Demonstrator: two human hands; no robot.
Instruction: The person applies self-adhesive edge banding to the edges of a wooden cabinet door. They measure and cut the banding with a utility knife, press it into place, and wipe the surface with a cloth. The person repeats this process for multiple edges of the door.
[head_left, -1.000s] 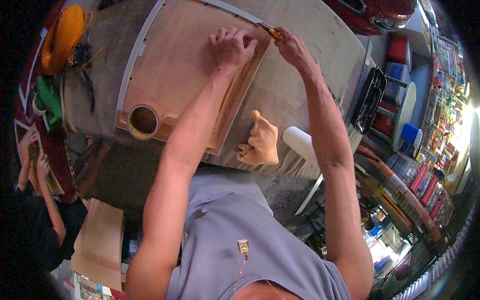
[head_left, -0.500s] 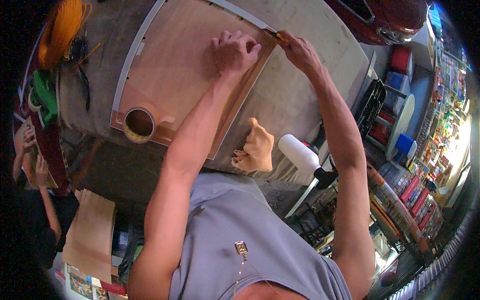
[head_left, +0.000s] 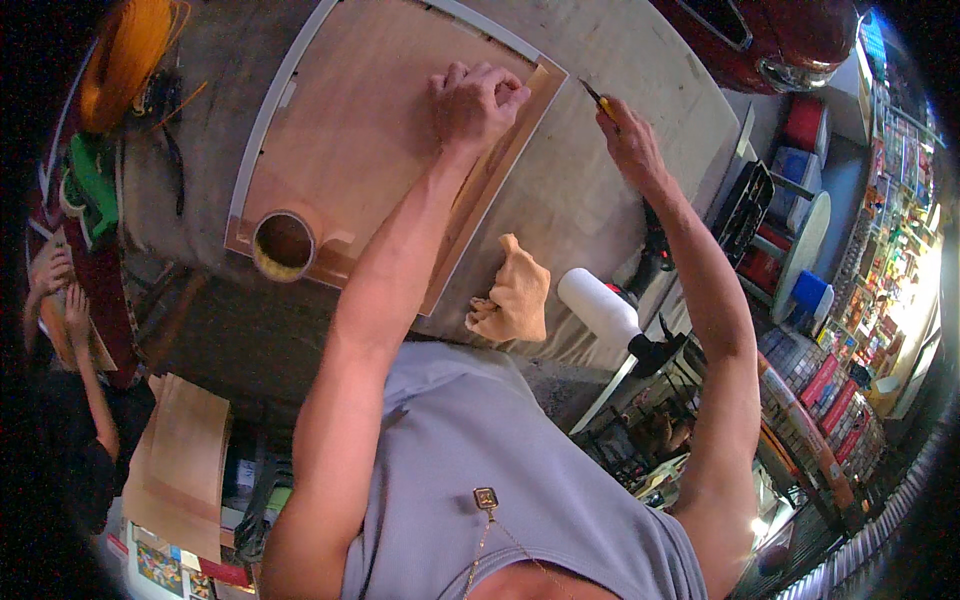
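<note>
A flat wood-coloured panel (head_left: 370, 110) with a pale rim lies on the cloth-covered table, and brown tape (head_left: 490, 185) runs along its right edge. My left hand (head_left: 475, 105) rests on the panel near the far right corner, its fingers curled and closed; whatever may be between them is hidden. Off the panel to the right, my right hand (head_left: 632, 145) grips a yellow utility knife (head_left: 603, 103), the dark blade pointing away from me. At the panel's near left corner sits a roll of tape (head_left: 309, 262).
An orange-tan cloth (head_left: 515, 295) and a white bottle (head_left: 598, 303) lie near the table's front edge. Orange strapping (head_left: 120, 65) and a green tool (head_left: 92, 185) are at left. Another person's hands (head_left: 65, 295) work at far left. Crowded shelves (head_left: 850, 350) stand right.
My right hand has drawn the knife away from the panel's far right corner, moving right and toward me. The left hand stays in nearly the same place.
</note>
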